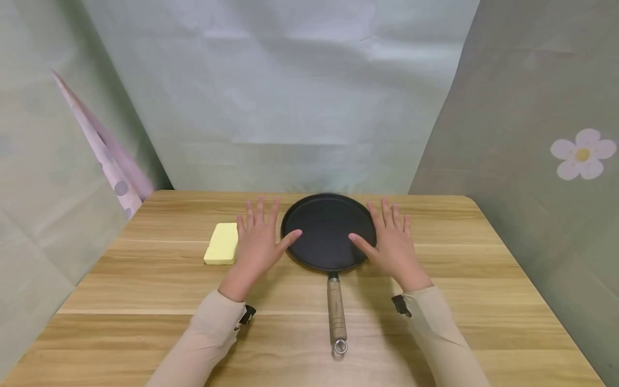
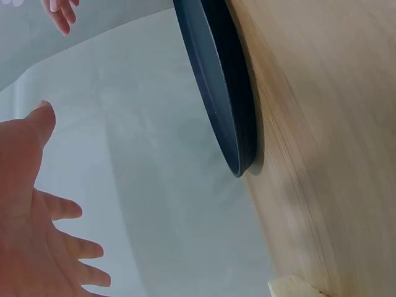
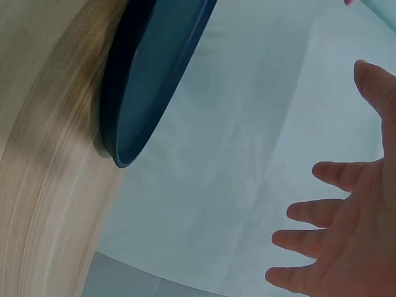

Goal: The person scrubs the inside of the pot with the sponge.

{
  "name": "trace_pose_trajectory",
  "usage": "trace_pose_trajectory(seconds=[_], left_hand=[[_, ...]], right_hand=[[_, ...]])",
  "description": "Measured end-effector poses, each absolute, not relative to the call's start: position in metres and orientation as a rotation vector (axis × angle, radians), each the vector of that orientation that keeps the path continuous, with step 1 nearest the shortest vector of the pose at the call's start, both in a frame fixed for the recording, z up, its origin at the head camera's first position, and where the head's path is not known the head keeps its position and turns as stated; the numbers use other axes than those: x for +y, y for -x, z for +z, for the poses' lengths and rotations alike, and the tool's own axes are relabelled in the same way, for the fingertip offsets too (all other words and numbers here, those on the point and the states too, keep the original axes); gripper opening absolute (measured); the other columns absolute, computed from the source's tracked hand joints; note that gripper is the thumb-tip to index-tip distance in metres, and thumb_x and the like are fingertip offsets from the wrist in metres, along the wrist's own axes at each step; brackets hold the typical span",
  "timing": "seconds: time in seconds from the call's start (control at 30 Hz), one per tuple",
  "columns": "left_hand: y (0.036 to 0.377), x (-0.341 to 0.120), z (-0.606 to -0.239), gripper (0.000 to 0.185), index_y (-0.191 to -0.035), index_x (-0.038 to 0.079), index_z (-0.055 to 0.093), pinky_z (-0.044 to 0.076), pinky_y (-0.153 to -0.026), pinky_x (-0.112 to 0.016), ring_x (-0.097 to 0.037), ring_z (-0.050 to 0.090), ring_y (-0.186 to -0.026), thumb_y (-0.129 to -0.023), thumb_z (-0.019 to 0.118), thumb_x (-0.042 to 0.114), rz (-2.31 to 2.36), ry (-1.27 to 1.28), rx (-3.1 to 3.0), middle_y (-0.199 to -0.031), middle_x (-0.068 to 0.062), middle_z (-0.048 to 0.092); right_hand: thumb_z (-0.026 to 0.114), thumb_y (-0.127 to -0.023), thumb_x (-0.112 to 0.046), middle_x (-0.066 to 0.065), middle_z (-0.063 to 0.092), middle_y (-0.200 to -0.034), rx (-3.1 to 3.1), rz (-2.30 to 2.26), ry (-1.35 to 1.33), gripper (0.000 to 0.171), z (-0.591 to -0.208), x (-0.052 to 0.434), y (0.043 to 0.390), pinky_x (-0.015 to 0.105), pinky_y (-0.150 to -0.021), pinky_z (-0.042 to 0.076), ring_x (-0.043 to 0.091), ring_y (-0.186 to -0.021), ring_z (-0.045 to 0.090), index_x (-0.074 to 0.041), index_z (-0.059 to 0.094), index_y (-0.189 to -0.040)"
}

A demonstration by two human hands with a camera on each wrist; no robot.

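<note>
A flat black frying pan (image 1: 326,231) lies on the wooden table, its wooden handle (image 1: 336,309) pointing toward me and ending in a metal ring. My left hand (image 1: 258,244) is held above the table with fingers spread, its thumb overlapping the pan's left rim in the head view. On the other side my right hand (image 1: 394,244) mirrors it, thumb over the pan's right rim. Both wrist views show the hands raised off the pan (image 2: 223,80) and holding nothing. A pale yellow sponge-like block (image 1: 222,244) lies left of my left hand, which partly covers it.
The wooden table (image 1: 459,312) has its far edge just behind the pan. Light grey-green cloth (image 1: 300,107) hangs behind and at both sides, with a printed flower (image 1: 583,154) on the right. Dark bands (image 1: 247,314) sit at both sleeve cuffs.
</note>
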State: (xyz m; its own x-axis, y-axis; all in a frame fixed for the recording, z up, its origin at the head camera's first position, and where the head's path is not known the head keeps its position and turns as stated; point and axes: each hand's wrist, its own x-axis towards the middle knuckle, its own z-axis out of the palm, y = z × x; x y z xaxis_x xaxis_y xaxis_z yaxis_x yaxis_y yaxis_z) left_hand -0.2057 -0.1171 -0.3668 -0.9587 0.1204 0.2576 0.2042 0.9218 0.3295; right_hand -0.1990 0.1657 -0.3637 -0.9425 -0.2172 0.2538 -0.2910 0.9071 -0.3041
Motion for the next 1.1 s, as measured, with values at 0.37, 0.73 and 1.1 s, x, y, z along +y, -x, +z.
trace_pose_trajectory(seconds=[0.37, 0.73, 1.1], left_hand=[[0.204, -0.135, -0.363, 0.084, -0.149, 0.004, 0.030, 0.004, -0.109, -0.065, -0.047, -0.001, -0.143, -0.090, 0.056, 0.057, -0.576, 0.200, -2.783, -0.154, -0.029, 0.014], [0.202, -0.156, -0.362, 0.081, -0.147, -0.002, 0.030, 0.007, -0.108, -0.067, -0.052, 0.004, -0.140, -0.090, 0.062, 0.045, -0.562, 0.161, -2.708, -0.151, -0.033, 0.017], [0.204, -0.174, -0.367, 0.080, -0.144, -0.008, 0.029, 0.010, -0.106, -0.069, -0.057, 0.010, -0.137, -0.088, 0.068, 0.036, -0.522, 0.128, -2.690, -0.146, -0.037, 0.022]], right_hand=[[0.052, -0.096, -0.046, 0.023, 0.019, -0.156, -2.727, 0.714, -0.409, 0.074, -0.365, 0.173, 0.196, 0.058, -0.113, 0.010, 0.040, -0.143, 0.016, -0.001, 0.027, -0.150], [0.047, -0.098, -0.047, 0.018, 0.023, -0.156, -2.720, 0.988, -0.373, 0.072, -0.368, 0.177, 0.187, 0.055, -0.111, 0.022, 0.037, -0.142, 0.022, -0.007, 0.023, -0.152], [0.050, -0.100, -0.035, 0.023, 0.038, -0.147, -2.679, 1.312, -0.339, 0.061, -0.375, 0.171, 0.182, 0.055, -0.103, 0.036, 0.042, -0.131, 0.040, 0.001, 0.034, -0.146]])
